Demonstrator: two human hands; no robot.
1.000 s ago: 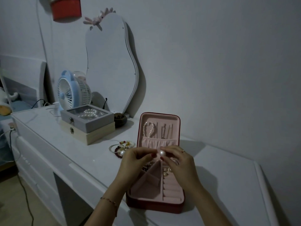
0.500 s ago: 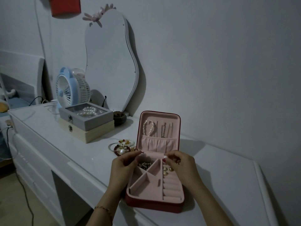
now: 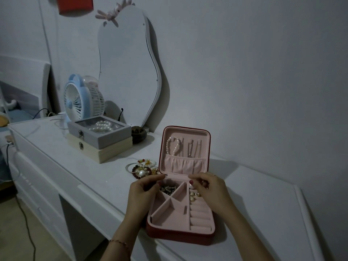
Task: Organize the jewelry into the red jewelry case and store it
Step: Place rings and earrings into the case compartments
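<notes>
The red jewelry case (image 3: 178,234) lies open on the white dresser (image 3: 263,204), its pink lid upright. A pearl bracelet (image 3: 172,146) and thin chains (image 3: 192,147) hang in the lid. Small metal beads (image 3: 168,189) fill the back-left compartment, and pearl earrings (image 3: 194,196) lie above the ring rolls. My right hand (image 3: 210,189) pinches a small pearl earring (image 3: 191,182) over the back-right section. My left hand (image 3: 143,193) rests at the case's back-left corner with thumb and fingers pinched together; anything between them is hidden. Loose bracelets (image 3: 142,167) lie left of the case.
A grey glass-lid box (image 3: 84,129) with pearls sits on a wooden box (image 3: 111,154) at the back left. Behind them stand a blue fan (image 3: 79,98), a wavy mirror (image 3: 130,72) and a small dark bowl (image 3: 139,133). A cable (image 3: 28,232) hangs left of the dresser.
Both hands came down from holding a pearl between them above the case to its back edge. The right hand now has the pearl low over the back-right section.
</notes>
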